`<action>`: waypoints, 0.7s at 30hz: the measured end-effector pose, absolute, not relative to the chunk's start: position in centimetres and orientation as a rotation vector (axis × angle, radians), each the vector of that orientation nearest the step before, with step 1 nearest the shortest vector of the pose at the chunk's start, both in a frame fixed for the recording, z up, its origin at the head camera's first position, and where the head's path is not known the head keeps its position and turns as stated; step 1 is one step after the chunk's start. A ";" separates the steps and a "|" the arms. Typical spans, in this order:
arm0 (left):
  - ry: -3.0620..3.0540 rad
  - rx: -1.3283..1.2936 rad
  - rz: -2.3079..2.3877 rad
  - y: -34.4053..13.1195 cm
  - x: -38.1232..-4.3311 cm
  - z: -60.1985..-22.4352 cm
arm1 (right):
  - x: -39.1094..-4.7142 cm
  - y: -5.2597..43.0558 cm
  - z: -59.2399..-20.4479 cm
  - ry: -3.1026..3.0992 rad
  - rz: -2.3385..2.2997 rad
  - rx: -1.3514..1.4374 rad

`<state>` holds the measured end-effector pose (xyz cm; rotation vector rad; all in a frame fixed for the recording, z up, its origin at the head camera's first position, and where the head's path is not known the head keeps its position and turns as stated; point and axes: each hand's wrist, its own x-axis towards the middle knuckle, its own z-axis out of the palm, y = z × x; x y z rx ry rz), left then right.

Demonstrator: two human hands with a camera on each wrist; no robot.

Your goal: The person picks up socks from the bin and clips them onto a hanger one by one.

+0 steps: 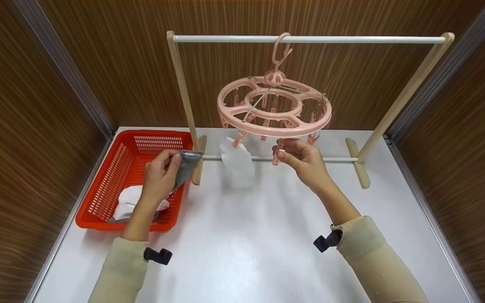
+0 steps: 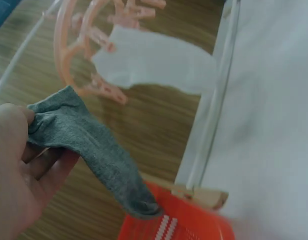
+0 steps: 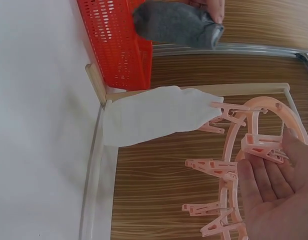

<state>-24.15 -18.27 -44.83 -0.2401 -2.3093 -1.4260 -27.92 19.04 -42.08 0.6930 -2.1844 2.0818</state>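
A grey sock (image 1: 186, 168) hangs from my left hand (image 1: 158, 176), pinched at its cuff between thumb and fingers, beside the red basket. In the left wrist view the sock (image 2: 96, 145) droops down with its toe overlapping the basket. My right hand (image 1: 307, 165) pinches a pink clothespin (image 3: 261, 145) at the front of the round pink hanger (image 1: 280, 131). From another clothespin (image 1: 239, 138) to its left hangs a white sock (image 1: 238, 162), clipped by its cuff. Several more pink clothespins dangle around the ring.
The hanger's hook sits over the white rail (image 1: 364, 40) of a rack with wooden legs (image 1: 406, 97). At the left stands a red basket (image 1: 99, 185) holding white socks (image 1: 131, 198) and some grey cloth. Wood-patterned walls (image 1: 141, 75) enclose the white tabletop (image 1: 242, 252).
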 end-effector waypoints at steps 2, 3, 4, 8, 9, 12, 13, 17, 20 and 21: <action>-2.297 -0.248 -1.517 -17.4 -24.0 -44.3 | -27.9 18.9 -42.0 -2.175 2.098 0.699; -2.287 -0.253 -1.556 -16.9 -24.0 -44.1 | -27.9 18.9 -42.0 -2.171 2.102 0.701; -2.276 -0.259 -1.594 -16.5 -24.0 -43.9 | -27.9 18.9 -42.0 -2.169 2.102 0.707; -2.259 -0.271 -1.691 -14.9 -24.0 -43.3 | -27.9 18.8 -41.9 -2.160 2.107 0.737; -2.263 -0.276 -1.710 -14.5 -24.0 -43.2 | -27.9 18.8 -41.9 -2.160 2.105 0.742; -2.281 -0.312 -1.753 -13.3 -23.7 -42.6 | -27.9 18.7 -42.0 -2.150 2.108 0.750; -2.286 -0.327 -1.764 -12.9 -23.5 -42.2 | -27.8 18.7 -42.0 -2.147 2.105 0.752; -2.287 -0.386 -1.795 -11.3 -22.5 -40.5 | -27.7 18.6 -41.9 -2.125 2.114 0.756; -2.277 -0.422 -1.813 -10.3 -22.4 -39.9 | -27.7 18.5 -41.8 -2.101 2.132 0.760; -2.272 -0.433 -1.818 -10.0 -22.4 -39.9 | -27.7 18.4 -41.8 -2.095 2.135 0.760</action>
